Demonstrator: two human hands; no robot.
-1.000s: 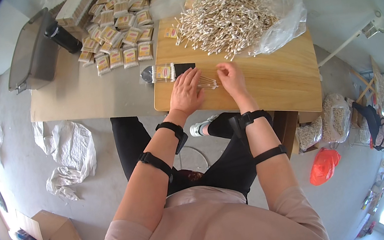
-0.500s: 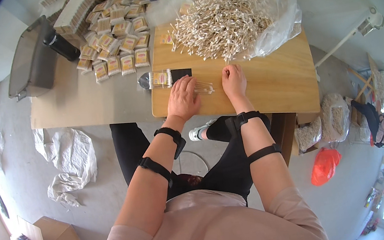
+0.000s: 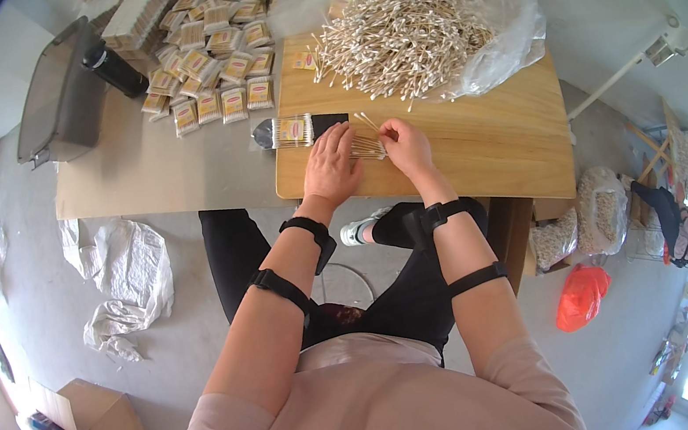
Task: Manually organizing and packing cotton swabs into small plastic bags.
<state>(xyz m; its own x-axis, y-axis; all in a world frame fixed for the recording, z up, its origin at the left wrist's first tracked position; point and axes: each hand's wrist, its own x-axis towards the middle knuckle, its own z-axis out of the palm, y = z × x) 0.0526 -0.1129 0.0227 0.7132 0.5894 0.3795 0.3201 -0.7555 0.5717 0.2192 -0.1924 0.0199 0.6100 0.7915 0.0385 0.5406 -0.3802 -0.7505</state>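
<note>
A small bundle of cotton swabs (image 3: 368,147) lies on the wooden board (image 3: 475,142) between my hands. My left hand (image 3: 332,166) rests flat on the board with its fingers against the bundle. My right hand (image 3: 405,142) pinches the bundle's right end. Just left of my left hand lies a filled clear packet of swabs (image 3: 292,131) on a black strip. A large heap of loose swabs (image 3: 402,35) sits on a clear plastic sheet at the far side of the board.
Several filled swab packets (image 3: 207,75) lie in rows on the grey table (image 3: 142,174), beside a dark bottle (image 3: 113,69) and a grey bin (image 3: 60,97). White sacks (image 3: 127,279), a cardboard box (image 3: 95,421) and a red bag (image 3: 580,297) lie on the floor.
My hands have closed in on each other around the small bundle of swabs; the view has shifted slightly, and the rest stays as it was.
</note>
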